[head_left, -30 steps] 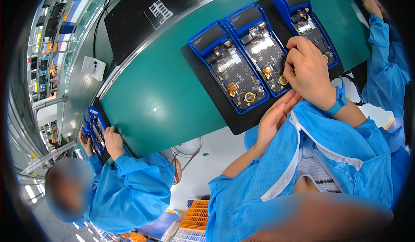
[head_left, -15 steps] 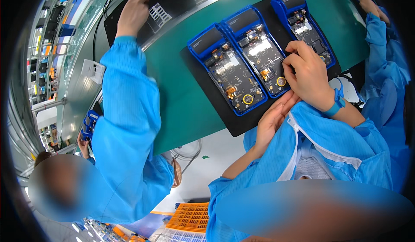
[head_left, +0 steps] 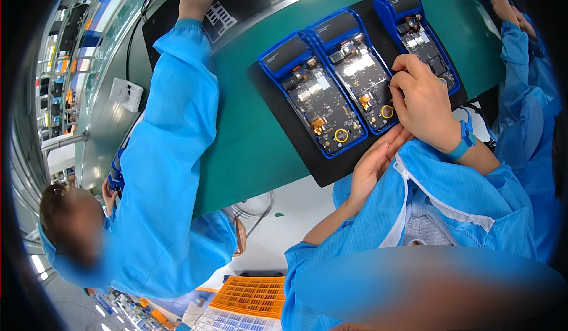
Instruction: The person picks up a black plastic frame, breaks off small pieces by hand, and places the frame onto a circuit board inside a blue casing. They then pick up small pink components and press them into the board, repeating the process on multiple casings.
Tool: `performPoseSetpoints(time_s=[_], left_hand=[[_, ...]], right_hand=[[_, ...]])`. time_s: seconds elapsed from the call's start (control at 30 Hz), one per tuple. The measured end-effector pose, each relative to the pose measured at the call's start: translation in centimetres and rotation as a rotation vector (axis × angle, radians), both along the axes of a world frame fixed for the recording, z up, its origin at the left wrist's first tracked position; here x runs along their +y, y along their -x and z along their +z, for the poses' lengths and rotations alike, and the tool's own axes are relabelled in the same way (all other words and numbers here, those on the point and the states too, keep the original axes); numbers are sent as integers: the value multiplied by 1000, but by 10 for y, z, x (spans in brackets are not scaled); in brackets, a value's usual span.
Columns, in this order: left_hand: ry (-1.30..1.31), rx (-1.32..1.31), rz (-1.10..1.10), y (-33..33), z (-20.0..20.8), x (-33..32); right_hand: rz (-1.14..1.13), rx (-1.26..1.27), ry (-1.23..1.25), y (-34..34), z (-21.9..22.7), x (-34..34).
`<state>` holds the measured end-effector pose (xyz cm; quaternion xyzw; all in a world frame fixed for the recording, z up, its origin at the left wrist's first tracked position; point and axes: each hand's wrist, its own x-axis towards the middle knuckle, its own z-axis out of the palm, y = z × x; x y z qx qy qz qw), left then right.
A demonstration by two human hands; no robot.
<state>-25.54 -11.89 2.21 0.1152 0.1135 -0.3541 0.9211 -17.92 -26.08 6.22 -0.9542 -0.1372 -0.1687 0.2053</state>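
Note:
Three blue handheld device housings lie on a black mat (head_left: 269, 103): a left one (head_left: 313, 103), a middle one (head_left: 352, 73) and a right one (head_left: 423, 44) set a little apart. Each shows a dark circuit board; the left and middle boards carry a yellow-ringed round part. My right hand (head_left: 427, 109), wearing a blue wrist strap (head_left: 464, 139), is closed in a pinch over the gap between the middle and right housings. What it pinches, if anything, cannot be made out. Just below it, my left hand (head_left: 368, 168) is open, fingers stretched out at the mat's near edge.
The green tabletop (head_left: 236, 136) runs beneath the mat. At left, a co-worker's blue sleeve (head_left: 180, 100) reaches across to a black surface with a white label sheet (head_left: 220, 20). Another person's hands (head_left: 503, 5) are at upper right. Below the table sits an orange tray (head_left: 248, 295).
The left co-worker's hand has reached farther up, and that person's head and sleeve have shifted. My own hands and the housings stay almost where they were.

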Motion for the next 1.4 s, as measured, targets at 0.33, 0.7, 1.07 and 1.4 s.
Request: performPoseSetpoints(time_s=[0.33, 0.7, 1.07, 1.4], left_hand=[[-1, -1, -16, -2, 1, 1], [28, 12, -30, -2, -2, 1], [82, 80, -2, -1, 0, 3], [-65, 84, -29, -1, 0, 3]], right_hand=[[-10, 36, 30, -3, 2, 3], [1, 54, 69, -5, 2, 3], [8, 109, 28, 4, 6, -3], [119, 0, -8, 16, -9, -14]])
